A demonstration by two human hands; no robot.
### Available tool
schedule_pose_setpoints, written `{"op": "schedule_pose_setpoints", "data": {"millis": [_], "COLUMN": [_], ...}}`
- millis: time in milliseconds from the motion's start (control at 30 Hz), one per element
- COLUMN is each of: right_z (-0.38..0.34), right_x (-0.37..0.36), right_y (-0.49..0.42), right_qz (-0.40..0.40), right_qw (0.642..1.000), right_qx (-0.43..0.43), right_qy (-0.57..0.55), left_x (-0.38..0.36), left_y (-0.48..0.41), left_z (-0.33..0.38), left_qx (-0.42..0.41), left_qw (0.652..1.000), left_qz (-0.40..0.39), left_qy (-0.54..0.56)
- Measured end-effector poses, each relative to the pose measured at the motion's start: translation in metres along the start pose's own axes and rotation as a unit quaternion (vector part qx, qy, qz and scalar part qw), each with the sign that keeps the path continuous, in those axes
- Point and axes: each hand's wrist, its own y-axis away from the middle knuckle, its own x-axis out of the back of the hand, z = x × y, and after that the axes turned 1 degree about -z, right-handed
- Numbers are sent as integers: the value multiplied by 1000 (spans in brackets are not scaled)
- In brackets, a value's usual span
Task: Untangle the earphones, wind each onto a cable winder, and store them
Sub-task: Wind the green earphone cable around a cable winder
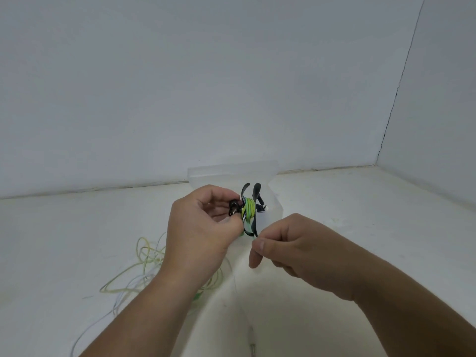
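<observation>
The left hand (203, 228) is closed, its thumb and curled fingers gripping the left side of a black cable winder (253, 195) with curved prongs, held up above the white table (360, 215). A small glossy black piece (234, 210) sits between the thumb and fingertips; whether it is an earbud or part of the winder cannot be told. A green earphone cable (249, 208) is wound round the winder's middle. Just right of and nearer than the winder, the right hand (291, 243) is also closed, thumb and forefinger pinching that cable where it leaves the winder's lower end. A loose tangle of pale yellow-green and white earphone cables (144, 266) lies on the table to the left, partly hidden under the left forearm. Behind the winder stands a translucent plastic box (231, 173), its contents hard to make out.
</observation>
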Motion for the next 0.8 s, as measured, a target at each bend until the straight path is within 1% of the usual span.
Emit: {"op": "schedule_pose_setpoints", "data": {"millis": [67,133,200,367,467,500,567,600,667,733,800], "right_z": [0,-1,-2,-2,-4,-4,-3,-1,1,1,3], "right_x": [2,6,7,-1,1,3,8,11,17,19,20], "right_y": [0,1,1,0,3,3,2,1,1,1,0], "right_qz": [19,40,44,17,23,38,104,141,189,226,275], "right_qw": [1000,998,997,997,995,993,985,978,966,963,953], "right_qx": [-5,-15,-9,47,86,99,111,111,108,104,100], "right_qy": [-7,-36,-57,-52,-40,-44,-79,-106,-137,-107,-76], "left_x": [1,4,4,0,-1,-1,0,0,0,-1,-1], "left_y": [-1,-3,-4,2,6,6,5,5,5,6,6], "left_z": [0,1,0,-4,-6,-7,-8,-8,-6,-4,-4], "left_qx": [2,7,4,-48,-85,-96,-107,-105,-95,-83,-60], "left_qw": [1000,1000,1000,996,988,985,981,980,981,982,986], "left_qz": [-3,-3,-2,-12,-31,-36,-49,-57,-75,-95,-111], "left_qy": [9,16,9,-72,-122,-137,-157,-158,-153,-141,-106]}}
